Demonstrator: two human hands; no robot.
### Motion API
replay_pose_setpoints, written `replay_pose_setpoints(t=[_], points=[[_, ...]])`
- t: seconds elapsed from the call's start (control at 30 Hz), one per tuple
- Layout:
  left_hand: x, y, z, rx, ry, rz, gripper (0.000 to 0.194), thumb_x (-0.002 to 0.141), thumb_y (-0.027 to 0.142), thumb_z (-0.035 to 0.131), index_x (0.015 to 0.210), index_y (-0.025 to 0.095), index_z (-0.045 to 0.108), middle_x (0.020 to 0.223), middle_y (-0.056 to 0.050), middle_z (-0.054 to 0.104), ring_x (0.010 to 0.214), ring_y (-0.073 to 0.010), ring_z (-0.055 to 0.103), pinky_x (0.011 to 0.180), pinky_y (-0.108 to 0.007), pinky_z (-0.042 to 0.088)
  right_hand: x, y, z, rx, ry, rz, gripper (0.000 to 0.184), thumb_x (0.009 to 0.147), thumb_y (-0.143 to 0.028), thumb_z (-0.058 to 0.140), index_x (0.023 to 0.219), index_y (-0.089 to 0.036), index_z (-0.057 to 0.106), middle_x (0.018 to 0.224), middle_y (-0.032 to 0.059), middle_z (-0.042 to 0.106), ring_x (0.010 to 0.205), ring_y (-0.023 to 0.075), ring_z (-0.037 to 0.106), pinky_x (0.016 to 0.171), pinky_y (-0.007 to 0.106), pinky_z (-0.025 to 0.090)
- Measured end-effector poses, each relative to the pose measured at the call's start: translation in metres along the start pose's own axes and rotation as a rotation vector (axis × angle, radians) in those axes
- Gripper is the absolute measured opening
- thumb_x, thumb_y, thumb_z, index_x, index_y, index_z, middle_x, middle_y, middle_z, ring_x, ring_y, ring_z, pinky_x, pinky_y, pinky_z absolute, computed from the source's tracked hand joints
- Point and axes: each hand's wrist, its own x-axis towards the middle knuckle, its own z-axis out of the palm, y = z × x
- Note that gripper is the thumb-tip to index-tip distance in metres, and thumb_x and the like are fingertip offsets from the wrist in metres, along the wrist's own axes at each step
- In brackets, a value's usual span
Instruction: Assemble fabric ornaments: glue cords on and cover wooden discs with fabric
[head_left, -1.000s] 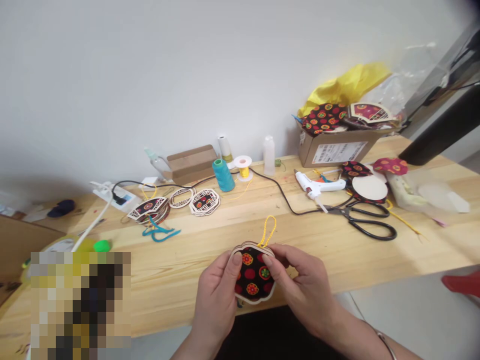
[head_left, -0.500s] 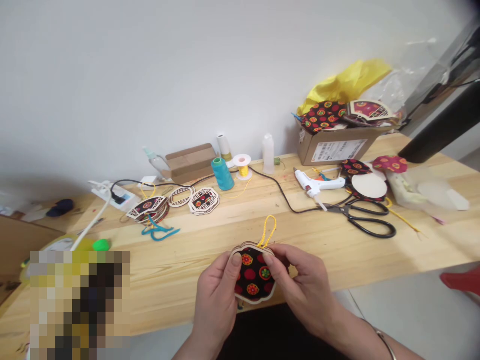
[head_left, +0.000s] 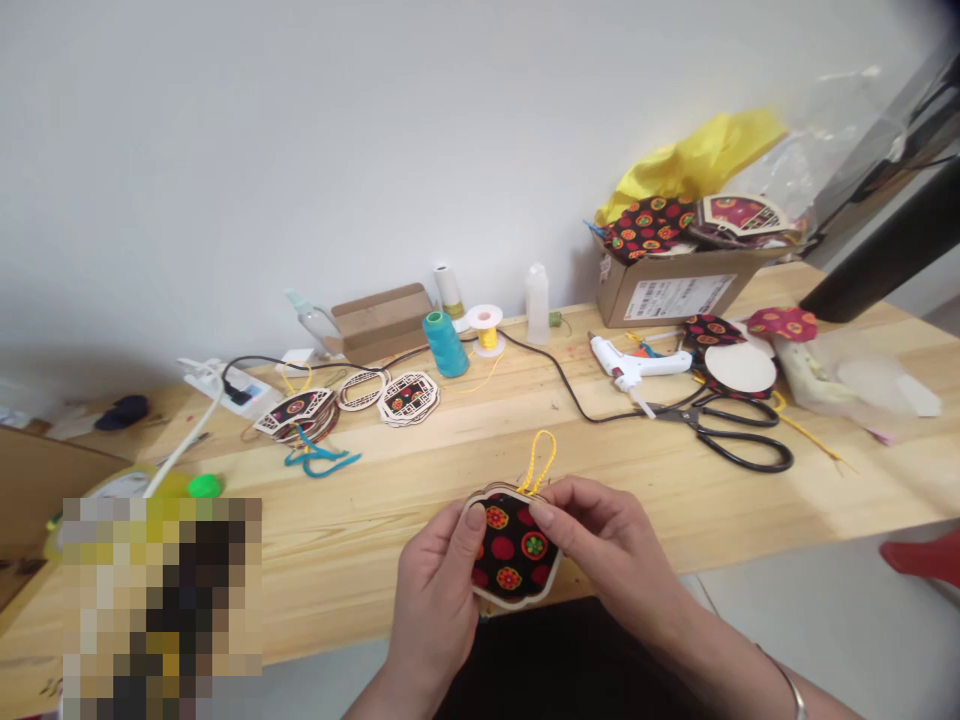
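Note:
Between my hands is a scalloped wooden ornament [head_left: 513, 553] faced with black fabric in red and orange flower print. My left hand [head_left: 441, 590] grips its left edge, the thumb lying on the fabric. On the upper right edge, my right hand [head_left: 607, 535] pinches it between thumb and curled fingers. A yellow braided cord loop [head_left: 538, 462] sticks up from the top of the ornament, close to my right fingertips. The ornament is tilted toward me above the table's front edge; its back is hidden.
On the wooden table [head_left: 420, 465] lie black scissors [head_left: 739, 435], a white glue gun [head_left: 637, 370] and fabric-covered discs [head_left: 739, 370]. Farther back stand a teal thread cone [head_left: 445, 345], a yellow thread spool [head_left: 487, 335] and a filled cardboard box [head_left: 667, 290]. Lattice ornaments [head_left: 409, 398] lie left beside a power strip [head_left: 232, 388].
My right hand has shifted slightly right along the ornament's upper edge, its thumb uncovering a little more fabric. My left hand keeps its grip.

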Motion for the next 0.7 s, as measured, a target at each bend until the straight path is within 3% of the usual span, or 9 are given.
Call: replay_pose_setpoints(t=[0.1,0.27,0.7], points=[[0.000,0.000,0.001,-0.029,-0.010,-0.018,0.028,0.080,0.036,0.068,0.100,0.017,0.072,0.087,-0.005,0.073,0.079,-0.0169,0.066,0.069,-0.025,0.053,0.002,0.000,-0.002,0.063,-0.007,0.037,0.026,0.080,-0.039,0.066,0.069,-0.015,0.062,0.063,-0.0006,0.060,0.060,0.0092,0.053,0.057,0.020,0.045],[0.000,0.000,0.003,-0.049,-0.011,-0.051,0.027,0.079,0.036,0.069,0.098,0.017,0.072,0.084,-0.005,0.073,0.077,-0.0167,0.066,0.069,-0.025,0.053,0.000,0.005,-0.004,-0.065,0.024,-0.032,0.028,0.083,-0.038,0.063,0.068,-0.015,0.062,0.062,-0.0005,0.057,0.060,0.0093,0.049,0.056,0.020,0.042],[0.005,0.001,0.006,-0.083,0.022,-0.134,0.029,0.075,0.036,0.072,0.096,0.015,0.073,0.081,-0.006,0.074,0.077,-0.0190,0.069,0.068,-0.028,0.055,0.008,0.014,-0.006,0.056,-0.005,0.083,0.032,0.078,-0.041,0.066,0.064,-0.014,0.058,0.059,-0.0016,0.054,0.056,0.0084,0.046,0.054,0.021,0.040]])
